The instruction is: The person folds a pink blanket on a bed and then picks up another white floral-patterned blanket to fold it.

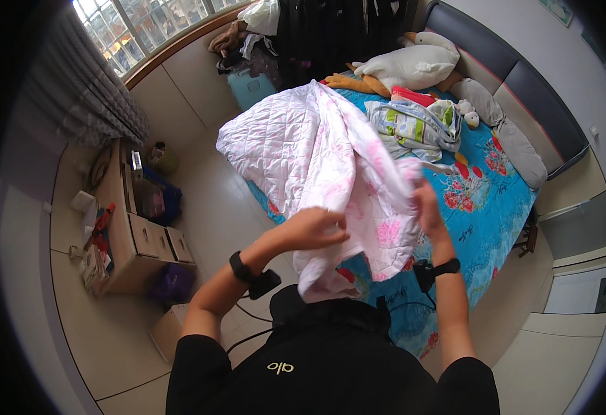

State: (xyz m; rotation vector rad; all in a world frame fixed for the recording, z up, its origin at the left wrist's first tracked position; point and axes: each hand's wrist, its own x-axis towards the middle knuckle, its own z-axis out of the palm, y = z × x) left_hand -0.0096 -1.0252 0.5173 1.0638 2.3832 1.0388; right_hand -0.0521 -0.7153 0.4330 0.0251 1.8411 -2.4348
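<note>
A quilted white blanket with pink flowers (282, 135) lies bunched over the left side of the bed and rises in folds towards me. My left hand (316, 228) is at its near left folds, fingers curled; whether it grips the cloth is not plain. On the right, my right hand (427, 207) is closed on the blanket's raised edge, slightly blurred. Part of the blanket hangs between my hands, close to my body. Under it shows the blue flowered bedsheet (489, 207). A wristband with a small black device sits on each wrist.
Across the bed lie a white plush goose (412, 65), a crumpled green-patterned cloth (406, 124) and grey pillows (515, 150) along the headboard (536, 93). A wooden desk (126, 228) stands at left, a light-blue suitcase (251, 88) beyond the bed. Black cables hang near my waist.
</note>
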